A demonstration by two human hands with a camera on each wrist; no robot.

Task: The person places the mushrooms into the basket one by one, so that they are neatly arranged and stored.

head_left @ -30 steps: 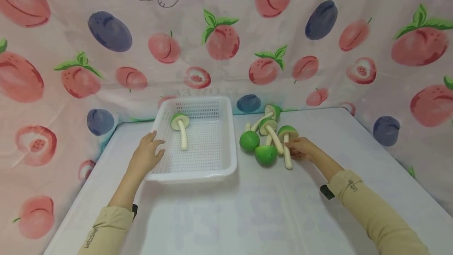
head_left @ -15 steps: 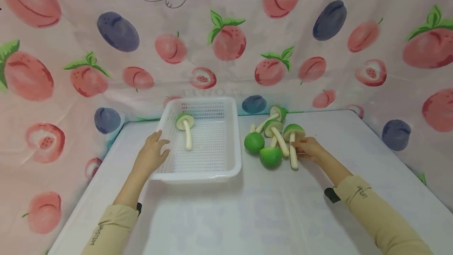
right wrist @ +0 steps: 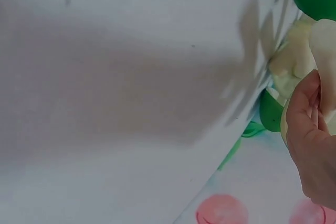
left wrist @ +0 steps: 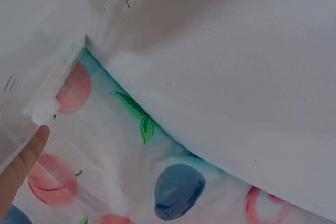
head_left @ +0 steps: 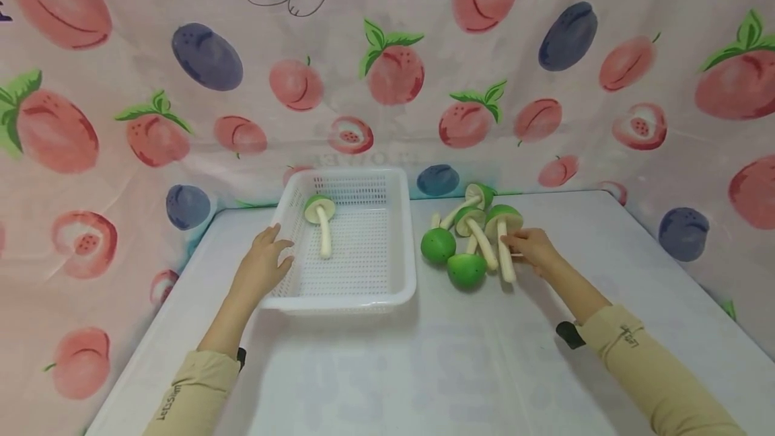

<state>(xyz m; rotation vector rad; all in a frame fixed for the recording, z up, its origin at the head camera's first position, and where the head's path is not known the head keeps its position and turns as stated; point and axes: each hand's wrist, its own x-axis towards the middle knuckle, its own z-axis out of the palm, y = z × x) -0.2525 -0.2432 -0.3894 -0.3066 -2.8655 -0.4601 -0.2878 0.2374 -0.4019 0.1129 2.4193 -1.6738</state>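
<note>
My right hand (head_left: pixel 533 249) pinches the white stem of a green-capped toy mushroom (head_left: pixel 506 254) at the right side of a small pile. In the right wrist view, finger and thumb of the right hand (right wrist: pixel 310 135) hold that pale stem (right wrist: pixel 326 61). Several more mushrooms lie just left of it, among them one with its round green cap (head_left: pixel 438 245) towards me. My left hand (head_left: pixel 262 264) rests at the left rim of a white plastic basket (head_left: pixel 363 301), fingers fairly straight. One mushroom (head_left: pixel 324 234) lies inside the basket, by its left wall.
The white table (head_left: pixel 424 369) runs back to a pink fruit-print cloth (head_left: pixel 387 126) hanging behind it. The basket and the pile stand near that back edge, with a narrow gap between them. The cloth also drops beside the table's left edge.
The mushroom in my right hand has risen slightly, its cap and stem end now higher in view. My left hand has stayed at the basket's rim. The head view has shifted a little.
</note>
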